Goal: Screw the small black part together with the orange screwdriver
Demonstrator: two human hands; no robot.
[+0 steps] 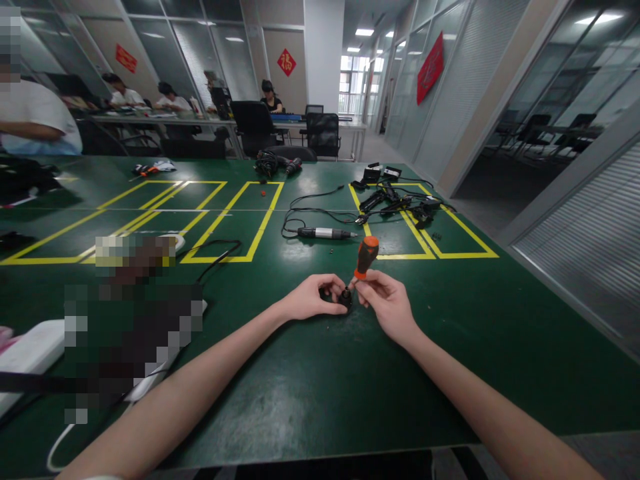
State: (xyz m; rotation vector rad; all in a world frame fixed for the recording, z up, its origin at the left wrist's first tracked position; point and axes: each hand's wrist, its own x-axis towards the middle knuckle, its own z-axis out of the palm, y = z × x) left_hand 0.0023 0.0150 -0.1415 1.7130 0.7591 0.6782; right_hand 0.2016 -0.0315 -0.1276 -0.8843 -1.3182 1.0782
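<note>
My left hand is closed around a small black round part, with thumb and fingers on its sides, close to the green table top. In my right hand is a screwdriver with an orange and black handle. Its handle points up and leans slightly right, while my fingers pinch it low down near the shaft. The screwdriver's lower end is beside the black part; whether the tip touches it I cannot tell. Beyond my hands lies a grey and black electric screwdriver with a cord.
Black parts and cables are heaped inside yellow tape outlines at the right. A dark coiled cable and tool lie at the far edge. To the left are a white power strip and blurred-out items. Several people sit at the back.
</note>
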